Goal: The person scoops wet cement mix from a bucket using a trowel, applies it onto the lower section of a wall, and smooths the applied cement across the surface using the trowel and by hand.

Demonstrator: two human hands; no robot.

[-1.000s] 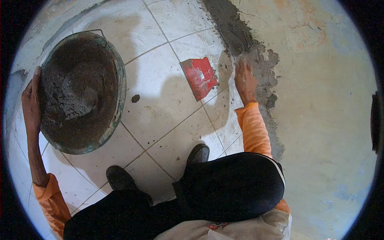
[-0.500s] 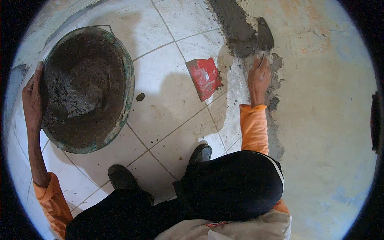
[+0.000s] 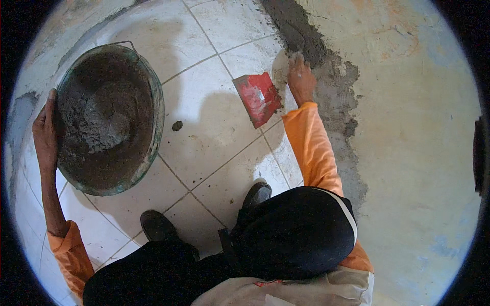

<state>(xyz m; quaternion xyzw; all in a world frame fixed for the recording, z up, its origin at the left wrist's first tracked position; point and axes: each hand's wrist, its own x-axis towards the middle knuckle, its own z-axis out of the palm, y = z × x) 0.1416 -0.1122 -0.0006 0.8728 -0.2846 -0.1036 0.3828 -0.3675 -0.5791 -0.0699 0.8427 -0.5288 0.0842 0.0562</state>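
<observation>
My left hand (image 3: pixel 46 135) is closed on the left rim of a round bucket (image 3: pixel 158 109), which is tilted and holds wet grey mortar (image 3: pixel 102 120). In my right hand (image 3: pixel 301 80) is a trowel (image 3: pixel 292 40), its blade dark with mortar and hard to tell from the mortar behind it. That blade lies against a band of fresh mortar (image 3: pixel 309 35) along the foot of the wall. Left of my right hand, a red scraper-like plate (image 3: pixel 259 99) smeared with mortar lies on the tiles.
White floor tiles (image 3: pixel 204 153) carry scattered crumbs and one small lump of mortar (image 3: pixel 177 125). A yellowish, patchy wall (image 3: pixel 408 153) rises on the right. My two dark shoes (image 3: pixel 157 224) stand at the lower middle. The bucket's wire handle (image 3: pixel 122 43) rests at its far rim.
My right hand and the trowel have moved left, from the wall side of the mortar band to its floor-side edge. My left hand still holds the bucket, which looks slightly more tilted.
</observation>
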